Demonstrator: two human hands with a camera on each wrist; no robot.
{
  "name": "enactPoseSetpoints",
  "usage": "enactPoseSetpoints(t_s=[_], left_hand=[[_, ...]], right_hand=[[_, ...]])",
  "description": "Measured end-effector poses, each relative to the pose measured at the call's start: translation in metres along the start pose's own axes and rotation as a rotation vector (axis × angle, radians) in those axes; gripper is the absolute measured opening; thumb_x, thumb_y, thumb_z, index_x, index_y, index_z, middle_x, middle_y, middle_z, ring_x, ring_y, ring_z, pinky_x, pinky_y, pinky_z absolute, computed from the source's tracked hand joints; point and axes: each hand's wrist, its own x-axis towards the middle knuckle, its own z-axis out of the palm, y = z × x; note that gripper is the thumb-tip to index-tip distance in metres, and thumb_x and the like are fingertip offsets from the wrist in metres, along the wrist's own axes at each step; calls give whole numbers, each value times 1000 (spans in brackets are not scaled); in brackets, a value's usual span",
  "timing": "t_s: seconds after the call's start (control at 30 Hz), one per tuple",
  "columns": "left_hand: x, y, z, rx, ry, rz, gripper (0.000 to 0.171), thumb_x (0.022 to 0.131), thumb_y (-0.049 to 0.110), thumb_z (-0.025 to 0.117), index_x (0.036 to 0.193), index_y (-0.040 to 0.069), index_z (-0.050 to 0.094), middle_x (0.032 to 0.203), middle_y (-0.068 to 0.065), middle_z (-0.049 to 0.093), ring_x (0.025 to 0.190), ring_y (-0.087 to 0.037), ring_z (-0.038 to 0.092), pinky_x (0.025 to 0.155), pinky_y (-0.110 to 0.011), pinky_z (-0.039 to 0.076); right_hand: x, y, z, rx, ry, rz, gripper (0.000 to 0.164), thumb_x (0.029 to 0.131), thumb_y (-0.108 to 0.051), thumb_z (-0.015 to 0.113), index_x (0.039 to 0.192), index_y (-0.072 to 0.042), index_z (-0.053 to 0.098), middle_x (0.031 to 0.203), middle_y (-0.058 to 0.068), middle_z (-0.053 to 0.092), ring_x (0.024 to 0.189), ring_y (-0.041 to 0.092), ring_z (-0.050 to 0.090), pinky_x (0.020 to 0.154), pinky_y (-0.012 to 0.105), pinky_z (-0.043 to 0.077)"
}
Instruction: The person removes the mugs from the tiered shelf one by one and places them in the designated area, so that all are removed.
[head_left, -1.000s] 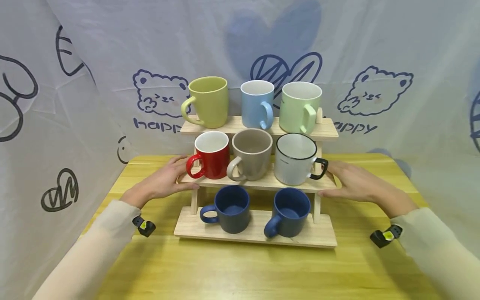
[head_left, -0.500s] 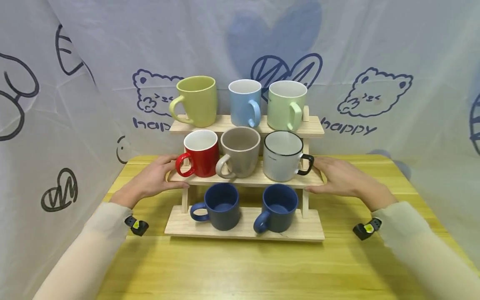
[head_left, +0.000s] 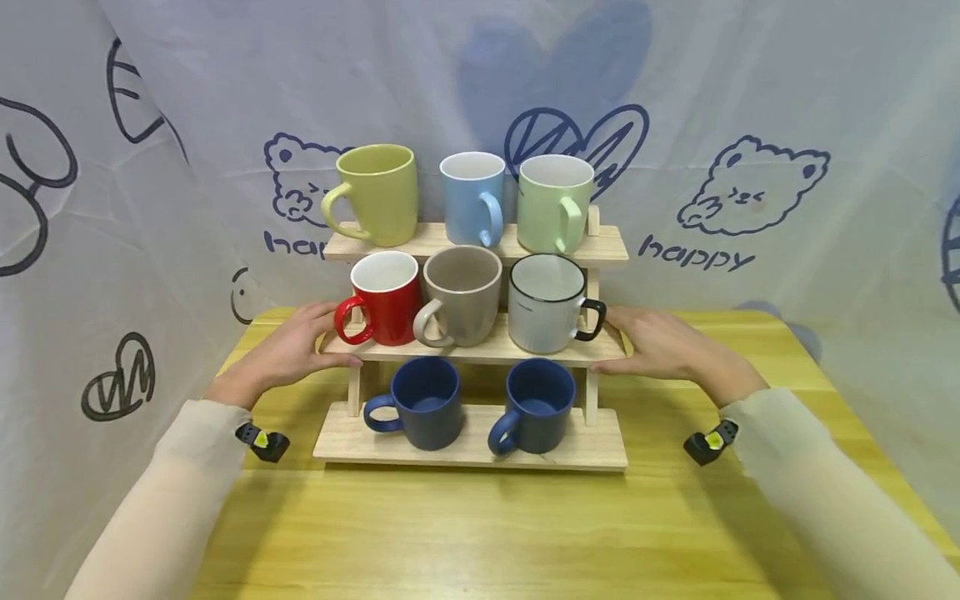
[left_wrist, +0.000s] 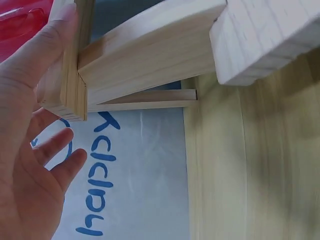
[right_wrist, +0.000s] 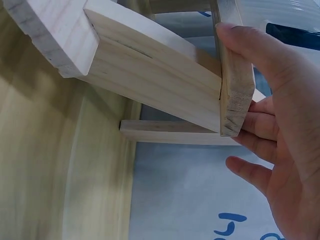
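A three-tier wooden mug rack (head_left: 480,447) stands on the table. My left hand (head_left: 288,349) grips the left end of its middle shelf, the thumb over the front edge in the left wrist view. At the right end my right hand (head_left: 660,343) pinches the same shelf, thumb in front and fingers behind in the right wrist view. Up top are a yellow-green mug (head_left: 386,200), a light blue mug (head_left: 467,200) and a pale green mug (head_left: 542,200). The middle tier bears a red mug (head_left: 393,308), a taupe mug (head_left: 468,308) and a white black-rimmed mug (head_left: 542,312).
On the lowest tier are two dark blue mugs, a left one (head_left: 433,412) and a right one (head_left: 546,412). The yellowish wooden table (head_left: 480,533) extends in front of the rack. A pale curtain (head_left: 675,67) with printed bears hangs behind and at the sides.
The rack with all its mugs has shifted left and slightly back across the table. Both hands have moved along with it, keeping their grip on the middle shelf.
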Motion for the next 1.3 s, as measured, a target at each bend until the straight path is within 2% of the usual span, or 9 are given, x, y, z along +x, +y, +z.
enactPoseSetpoints(t_s=[0.23, 0.47, 0.57, 0.8, 1.03, 1.17, 1.3], left_hand=[[2, -6, 2, -58, 25, -33, 78, 78, 43, 82, 141, 10, 53, 145, -14, 47, 133, -38, 36, 108, -64, 31], [1, -14, -1, -104, 43, -61, 77, 79, 46, 80, 142, 12, 53, 145, -13, 47, 133, -38, 36, 107, -67, 31], [1, -14, -3, -107, 44, -70, 75, 79, 45, 81, 141, 11, 54, 146, -13, 47, 134, -39, 36, 107, -67, 31], [-6, -11, -5, -61, 40, -71, 76, 80, 45, 80, 143, 12, 52, 146, -14, 47, 132, -39, 37, 107, -66, 32], [-25, -1, -9, 44, 90, -101, 71, 90, 47, 68, 146, 8, 47, 146, -19, 44, 134, -43, 36, 107, -66, 32], [-40, 6, -8, 61, 141, -54, 64, 91, 40, 69, 142, 5, 50, 142, -19, 48, 132, -42, 40, 107, -63, 34], [-57, 9, -2, 72, 226, 10, 55, 90, 31, 73, 135, 4, 56, 136, -18, 54, 126, -41, 45, 105, -61, 37]], right_hand=[[9, 0, 0, 49, -28, 20, 73, 80, -60, 72, 127, -7, 56, 118, 16, 63, 105, 33, 61, 94, 52, 51], [17, -1, -2, 76, -38, 23, 69, 81, -60, 71, 126, -9, 55, 119, 15, 62, 107, 34, 60, 94, 53, 50], [19, -2, -2, 75, -41, 28, 74, 81, -59, 71, 132, -8, 53, 126, 18, 60, 114, 36, 58, 99, 54, 47], [19, -4, 4, 44, -61, 39, 82, 81, -63, 69, 137, -6, 49, 133, 21, 56, 120, 39, 53, 105, 54, 43], [16, -7, 8, 35, -92, 48, 90, 84, -65, 64, 146, -5, 40, 142, 25, 47, 128, 43, 46, 109, 57, 37], [14, -6, 5, 43, -109, 58, 90, 84, -65, 64, 147, -5, 39, 144, 25, 45, 129, 44, 45, 109, 58, 36], [16, -6, 5, 59, -69, 40, 83, 83, -62, 67, 143, -8, 45, 138, 23, 52, 123, 42, 52, 104, 57, 42]])
